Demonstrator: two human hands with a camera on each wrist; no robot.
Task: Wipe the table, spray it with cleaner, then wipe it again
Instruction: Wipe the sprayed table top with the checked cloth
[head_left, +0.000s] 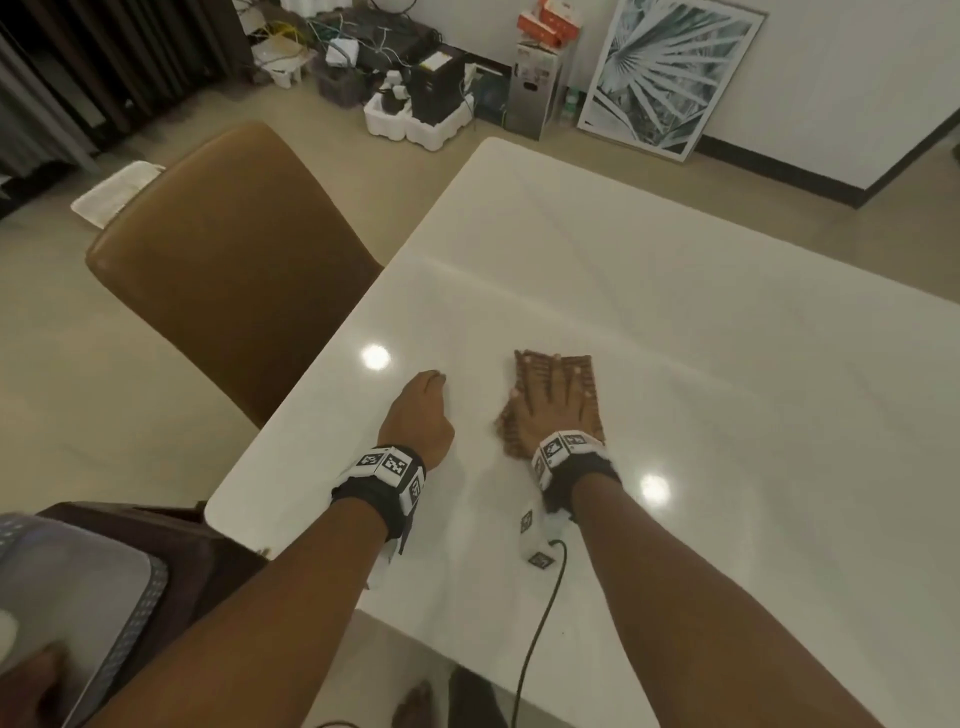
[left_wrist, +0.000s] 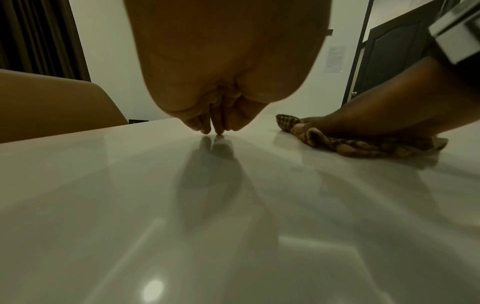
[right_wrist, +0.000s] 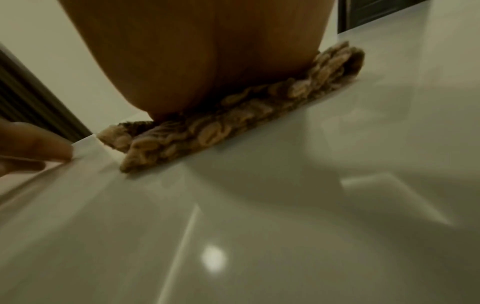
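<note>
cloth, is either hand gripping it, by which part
Not gripped: the right hand presses flat on the middle of the cloth. The left hand holds nothing.

Lying flat on the glossy white table, not far from its left edge and nearer the close end than the far one: a brown checked cloth, folded into a rough rectangle. Showing a thick, nubby weave in tan and dark brown. Running lengthwise away from the close edge. Being pressed down under the right hand, with the fingers spread straight across the top and the fingertips reaching almost to the far border. Curling up and bunching a little along the left side and at the near left corner. Reflecting round spots of light in the polished tabletop on either side.
</note>
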